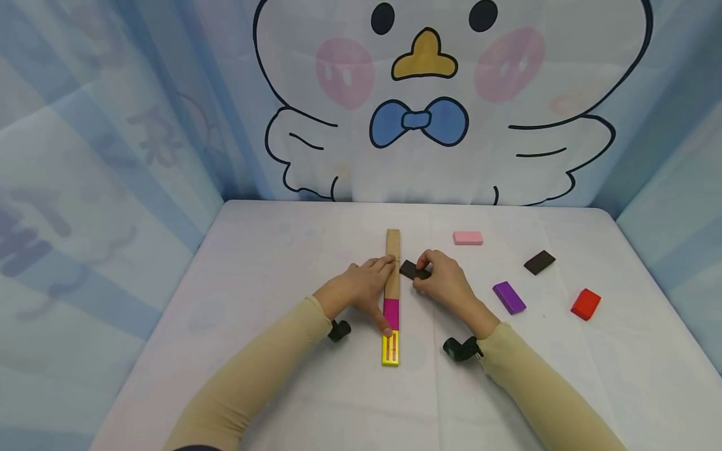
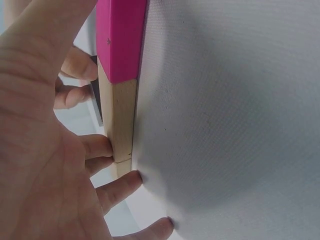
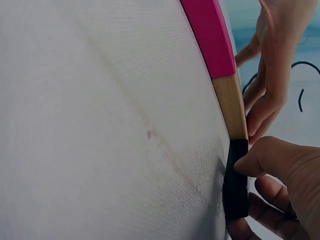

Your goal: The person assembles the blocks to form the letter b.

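Observation:
A straight row of blocks lies on the table: two plain wooden blocks [image 1: 393,242] at the far end, then a magenta block [image 1: 391,310] and a yellow block [image 1: 390,358] with red stripes nearest me. Along its left side my left hand [image 1: 365,289] spreads its fingers, fingertips at the wooden blocks and thumb over the joint between magenta and yellow. Just right of the wooden part, my right hand [image 1: 448,285] pinches a dark brown block [image 1: 408,269] between thumb and fingers. In the right wrist view, that dark block [image 3: 235,197] overlaps the wooden part's edge.
On the table's right side lie a pink block [image 1: 467,238], another dark brown block [image 1: 539,262], a purple block [image 1: 509,297] and a red block [image 1: 586,304], all apart. A printed curtain [image 1: 417,169] stands behind the table's far edge.

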A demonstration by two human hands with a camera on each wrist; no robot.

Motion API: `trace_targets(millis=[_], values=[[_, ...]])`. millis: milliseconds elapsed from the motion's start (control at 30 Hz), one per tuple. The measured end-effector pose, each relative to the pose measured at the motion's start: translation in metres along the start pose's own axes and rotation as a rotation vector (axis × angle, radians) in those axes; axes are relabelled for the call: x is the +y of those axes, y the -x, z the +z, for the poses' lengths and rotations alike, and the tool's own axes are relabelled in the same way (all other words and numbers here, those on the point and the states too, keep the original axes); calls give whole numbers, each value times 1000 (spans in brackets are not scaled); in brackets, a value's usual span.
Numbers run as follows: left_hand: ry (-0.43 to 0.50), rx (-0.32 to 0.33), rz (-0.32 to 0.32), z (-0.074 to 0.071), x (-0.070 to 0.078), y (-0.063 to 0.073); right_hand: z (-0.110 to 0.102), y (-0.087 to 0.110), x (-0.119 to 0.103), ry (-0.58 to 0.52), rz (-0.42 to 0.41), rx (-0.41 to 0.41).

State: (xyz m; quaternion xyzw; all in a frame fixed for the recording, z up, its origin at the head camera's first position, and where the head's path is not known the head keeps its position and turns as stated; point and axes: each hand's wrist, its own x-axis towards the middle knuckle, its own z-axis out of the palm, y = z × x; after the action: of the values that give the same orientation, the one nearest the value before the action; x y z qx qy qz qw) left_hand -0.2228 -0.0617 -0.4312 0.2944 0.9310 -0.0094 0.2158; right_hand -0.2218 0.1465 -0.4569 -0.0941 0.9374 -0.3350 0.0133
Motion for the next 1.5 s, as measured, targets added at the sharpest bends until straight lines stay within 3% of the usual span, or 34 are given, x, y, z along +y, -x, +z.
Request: trace_targets(millis=[233,367,533,667,833,1100,1500], values=[[3,7,-3,1,-1,1,-1,-1,1,0,-5,-15],[9,13,1,0,1,0,-13,-9,10,13,-13,20],[0,13,6,-1,3,-1,-42,-23,34,149,-65,134],[-5,8,9,-1,4,-1,-68,-30,54,287,-70,175],[-7,3,6,-2,4,0,-88,-36,70,373,-15,115],[-5,5,0,1,1,0,-86,-38,76,425,74,-12],[2,1,-7,2,-1,1,-76,-24,68,308,98,-71]])
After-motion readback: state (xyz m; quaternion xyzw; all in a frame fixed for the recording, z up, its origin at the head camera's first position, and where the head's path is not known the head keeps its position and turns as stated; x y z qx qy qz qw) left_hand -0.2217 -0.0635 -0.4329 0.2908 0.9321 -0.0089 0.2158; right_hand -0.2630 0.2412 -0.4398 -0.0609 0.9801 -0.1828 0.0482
